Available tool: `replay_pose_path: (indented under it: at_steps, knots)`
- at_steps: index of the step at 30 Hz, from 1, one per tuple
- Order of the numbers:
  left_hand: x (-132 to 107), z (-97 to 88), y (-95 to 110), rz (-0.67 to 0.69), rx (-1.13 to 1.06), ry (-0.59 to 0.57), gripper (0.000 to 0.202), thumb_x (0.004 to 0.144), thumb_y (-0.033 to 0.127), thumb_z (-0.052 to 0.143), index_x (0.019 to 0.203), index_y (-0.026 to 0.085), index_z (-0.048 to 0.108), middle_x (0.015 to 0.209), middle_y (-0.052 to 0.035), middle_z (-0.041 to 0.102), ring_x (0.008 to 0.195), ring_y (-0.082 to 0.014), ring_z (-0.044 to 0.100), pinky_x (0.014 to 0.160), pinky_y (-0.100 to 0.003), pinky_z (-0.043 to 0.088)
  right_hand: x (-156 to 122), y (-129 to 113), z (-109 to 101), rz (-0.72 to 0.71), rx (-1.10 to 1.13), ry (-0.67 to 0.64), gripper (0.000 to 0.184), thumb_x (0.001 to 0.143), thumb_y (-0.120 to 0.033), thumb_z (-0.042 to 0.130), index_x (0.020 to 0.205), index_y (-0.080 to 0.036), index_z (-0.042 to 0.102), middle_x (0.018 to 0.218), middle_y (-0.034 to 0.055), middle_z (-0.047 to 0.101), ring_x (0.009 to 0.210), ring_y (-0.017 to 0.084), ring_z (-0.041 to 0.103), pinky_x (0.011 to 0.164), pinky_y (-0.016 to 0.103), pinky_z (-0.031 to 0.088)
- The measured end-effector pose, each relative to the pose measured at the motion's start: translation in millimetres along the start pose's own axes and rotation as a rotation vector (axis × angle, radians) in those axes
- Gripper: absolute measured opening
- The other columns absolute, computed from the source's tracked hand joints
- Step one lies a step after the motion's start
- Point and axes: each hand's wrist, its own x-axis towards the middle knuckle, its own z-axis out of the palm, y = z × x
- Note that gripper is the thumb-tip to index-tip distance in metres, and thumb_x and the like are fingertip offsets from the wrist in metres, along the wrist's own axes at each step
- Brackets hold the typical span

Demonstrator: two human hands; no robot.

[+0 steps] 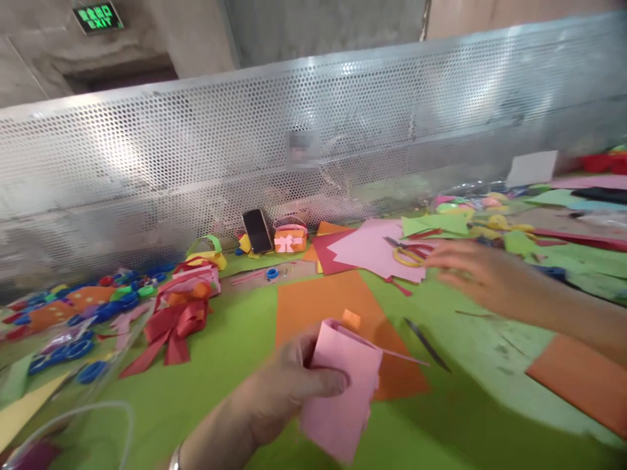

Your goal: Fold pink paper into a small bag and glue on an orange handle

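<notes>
My left hand (306,385) is closed on a folded piece of pink paper (340,398), thumb flat on its near face. A narrow pink flap sticks out to the right from the paper's upper edge, and a small orange piece of paper (351,318) shows just behind it. Farther off on the right, my right hand (470,271) has its fingertips on the handles of scissors (409,253) with one yellow and one red loop. The scissors' blades point away to the left, over pink paper sheets (365,245). Blur softens the right fingertips.
An orange sheet (313,303) lies on the green tabletop (245,339), with a dark thin blade-like tool (426,344) beside it. Red bow (174,326), phone (257,230) and small orange paper bag (290,239) stand left and behind. A perforated metal panel (220,143) closes off the back.
</notes>
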Motion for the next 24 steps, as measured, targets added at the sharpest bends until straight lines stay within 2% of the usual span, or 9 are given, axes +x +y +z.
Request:
replay_pose_path:
  at_steps: [3, 5, 7, 11, 14, 16, 20, 22, 24]
  knots:
    - [2, 0.9, -1, 0.127, 0.071, 0.137, 0.034, 0.059, 0.016, 0.075, 0.091, 0.014, 0.066, 0.077, -0.0017, 0.068, 0.066, -0.0126, 0.06, 0.062, -0.022, 0.046, -11, -69, 22, -0.119, 0.332, -0.25, 0.03, 0.084, -0.046, 0.055, 0.097, -0.024, 0.072, 0.09, 0.0018, 0.075, 0.072, 0.015, 0.07, 0.064, 0.025, 0.057]
    - [4, 2.8, 0, 0.211, 0.149, 0.231, 0.029, 0.059, 0.015, 0.073, 0.088, 0.014, 0.066, 0.073, 0.0003, 0.065, 0.064, -0.0109, 0.056, 0.061, -0.02, 0.044, -14, -101, 33, -0.143, 0.455, -0.283, 0.03, 0.082, -0.049, 0.054, 0.092, -0.024, 0.068, 0.081, 0.0001, 0.073, 0.066, 0.015, 0.067, 0.059, 0.025, 0.057]
    - [5, 5.7, 0, 0.298, 0.2, 0.319, 0.027, 0.058, 0.013, 0.072, 0.084, 0.015, 0.064, 0.071, 0.002, 0.063, 0.063, -0.0105, 0.054, 0.061, -0.02, 0.043, -15, -118, 42, -0.132, 0.525, -0.268, 0.023, 0.082, -0.044, 0.054, 0.082, -0.024, 0.064, 0.073, -0.0012, 0.069, 0.063, 0.014, 0.063, 0.055, 0.025, 0.055]
    - [6, 13.0, 1, 0.35, 0.219, 0.386, 0.024, 0.058, 0.01, 0.068, 0.079, 0.017, 0.061, 0.071, 0.002, 0.064, 0.066, -0.0123, 0.056, 0.063, -0.022, 0.046, -18, -122, 55, -0.107, 0.61, -0.103, 0.012, 0.081, -0.032, 0.056, 0.072, -0.024, 0.06, 0.065, -0.0033, 0.063, 0.059, 0.013, 0.058, 0.052, 0.023, 0.049]
    - [6, 16.2, -1, 0.358, 0.29, 0.375, 0.016, 0.062, 0.012, 0.066, 0.078, 0.017, 0.064, 0.075, -0.0001, 0.066, 0.072, -0.0145, 0.059, 0.066, -0.023, 0.049, -24, -116, 60, -0.207, 0.53, 0.064, 0.011, 0.082, -0.026, 0.057, 0.072, -0.023, 0.059, 0.064, -0.0028, 0.06, 0.057, 0.012, 0.056, 0.051, 0.022, 0.047]
    - [5, 15.3, -3, 0.42, 0.385, 0.374, 0.011, 0.07, 0.016, 0.065, 0.081, 0.017, 0.066, 0.078, -0.0015, 0.068, 0.076, -0.0161, 0.061, 0.069, -0.024, 0.051, -29, -112, 60, -0.283, 0.48, 0.114, 0.012, 0.085, -0.024, 0.057, 0.074, -0.022, 0.058, 0.066, -0.002, 0.06, 0.058, 0.012, 0.055, 0.052, 0.022, 0.046]
    - [6, 7.9, -9, 0.679, 0.622, 0.434, 0.016, 0.08, 0.022, 0.065, 0.094, 0.02, 0.07, 0.091, -0.0043, 0.072, 0.086, -0.0182, 0.066, 0.082, -0.029, 0.052, -33, -108, 58, -0.332, 0.526, 0.08, 0.012, 0.09, -0.029, 0.058, 0.081, -0.022, 0.06, 0.072, -0.0008, 0.061, 0.062, 0.011, 0.057, 0.055, 0.021, 0.047]
    - [8, 4.0, -10, 0.802, 0.708, 0.462, 0.02, 0.08, 0.021, 0.068, 0.099, 0.021, 0.071, 0.098, -0.0052, 0.072, 0.092, -0.0188, 0.066, 0.086, -0.031, 0.053, -32, -109, 56, -0.286, 0.587, 0.031, 0.016, 0.091, -0.034, 0.056, 0.082, -0.023, 0.062, 0.072, -0.0002, 0.062, 0.063, 0.012, 0.058, 0.056, 0.022, 0.049]
    - [9, 1.2, -11, 0.834, 0.755, 0.476, 0.024, 0.08, 0.019, 0.068, 0.104, 0.023, 0.071, 0.101, -0.0051, 0.072, 0.094, -0.0187, 0.067, 0.088, -0.032, 0.053, -30, -111, 54, -0.18, 0.652, -0.054, 0.022, 0.091, -0.039, 0.054, 0.08, -0.022, 0.063, 0.073, 0.0011, 0.063, 0.065, 0.014, 0.059, 0.056, 0.023, 0.05]
